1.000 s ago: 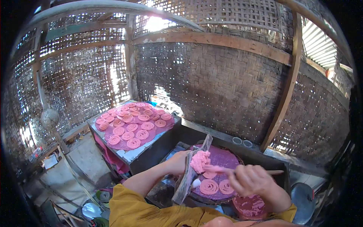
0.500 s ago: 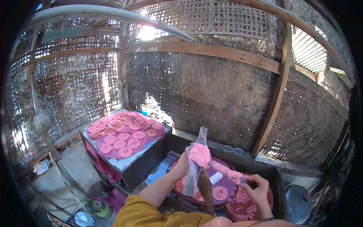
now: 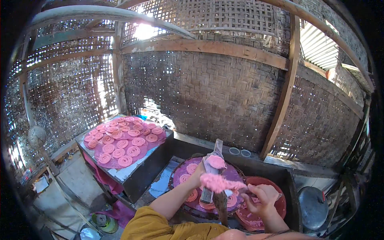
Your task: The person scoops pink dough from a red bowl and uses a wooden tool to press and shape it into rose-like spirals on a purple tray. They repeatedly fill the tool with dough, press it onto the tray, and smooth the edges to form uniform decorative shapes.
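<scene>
My left hand [image 3: 197,177] is closed around a weathered wooden press [image 3: 216,149], its top hollow holding pink dough [image 3: 216,162]. A second wooden piece [image 3: 221,206] hangs below it. My right hand [image 3: 262,199] pinches a narrow tool coated in pink dough [image 3: 218,183]; most of its shape is hidden. The loaded end lies in front of the press, near my left hand. Beneath, a round tray [image 3: 176,170] lined with purple cloth carries several pink dough spirals [image 3: 192,168]. Under my right hand stands a red basin [image 3: 282,188] with pink dough in it.
At the left, a dark box-like stand [image 3: 150,164] bears many pink spirals [image 3: 119,153] on purple cloth. Two pale rings [image 3: 240,152] lie on the ledge by the woven wall. A metal lid [image 3: 313,208] is at the right; a green canister [image 3: 105,222] stands lower left.
My right hand has brought the dough-loaded tool up and left, across the front of the press. The press has shifted slightly, and the whole view has turned a little right.
</scene>
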Action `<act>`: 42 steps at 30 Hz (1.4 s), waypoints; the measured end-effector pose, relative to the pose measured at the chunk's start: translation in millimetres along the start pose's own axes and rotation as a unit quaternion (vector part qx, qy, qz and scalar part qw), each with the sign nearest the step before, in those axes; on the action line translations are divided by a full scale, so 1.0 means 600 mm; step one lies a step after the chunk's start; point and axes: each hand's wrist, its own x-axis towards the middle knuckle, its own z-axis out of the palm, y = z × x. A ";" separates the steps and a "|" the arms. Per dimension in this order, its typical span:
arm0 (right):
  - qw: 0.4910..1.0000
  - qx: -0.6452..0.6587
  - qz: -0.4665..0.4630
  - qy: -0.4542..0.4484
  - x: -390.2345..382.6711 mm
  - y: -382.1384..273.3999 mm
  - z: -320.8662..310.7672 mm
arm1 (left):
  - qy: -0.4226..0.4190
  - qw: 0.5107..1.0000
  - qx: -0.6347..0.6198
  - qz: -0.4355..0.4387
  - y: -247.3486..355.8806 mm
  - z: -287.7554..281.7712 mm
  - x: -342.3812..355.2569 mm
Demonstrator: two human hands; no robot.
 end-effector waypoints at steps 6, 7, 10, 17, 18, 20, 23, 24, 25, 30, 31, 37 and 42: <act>0.986 -0.074 0.146 0.027 0.012 0.039 0.010 | -0.064 0.810 0.502 0.296 -0.011 0.027 0.003; 0.989 -0.089 0.118 -0.007 0.006 0.038 0.011 | -0.067 0.841 0.466 0.267 0.032 0.058 -0.016; 0.991 -0.123 0.056 -0.020 -0.013 0.029 0.002 | -0.069 0.873 0.423 0.231 0.041 0.064 -0.016; 0.980 0.138 0.132 -0.060 -0.039 0.009 -0.009 | -0.014 0.999 -0.014 -0.049 -0.065 0.008 0.025; 0.966 0.156 0.193 -0.066 -0.044 0.013 -0.022 | -0.002 0.999 -0.010 -0.030 -0.038 0.017 0.018; 0.929 0.196 0.305 -0.079 -0.052 0.036 -0.055 | 0.026 1.000 0.004 0.013 0.041 0.039 0.001; 0.896 -0.080 0.428 -0.090 -0.095 0.079 -0.098 | 0.028 0.995 0.023 0.090 0.104 0.041 -0.022; 0.871 -0.191 0.427 -0.150 -0.101 0.086 -0.111 | 0.029 0.993 0.019 0.112 0.117 0.035 -0.027; 0.859 -0.234 0.413 -0.192 -0.127 0.102 -0.114 | 0.025 0.991 0.008 0.134 0.124 0.030 -0.030; 0.892 0.171 0.396 -0.136 -0.148 0.077 -0.029 | -0.052 0.950 -0.246 0.187 0.105 0.056 -0.019; 0.777 0.443 0.438 -0.096 -0.095 0.009 0.003 | -0.077 0.942 -0.244 0.214 0.103 0.066 -0.014; 0.164 0.917 0.333 -0.142 -0.128 0.004 0.079 | -0.078 0.981 -0.125 0.123 0.163 0.105 -0.065; 0.389 0.819 0.420 -0.043 -0.036 -0.004 0.041 | -0.121 0.933 0.228 0.250 0.128 0.018 -0.076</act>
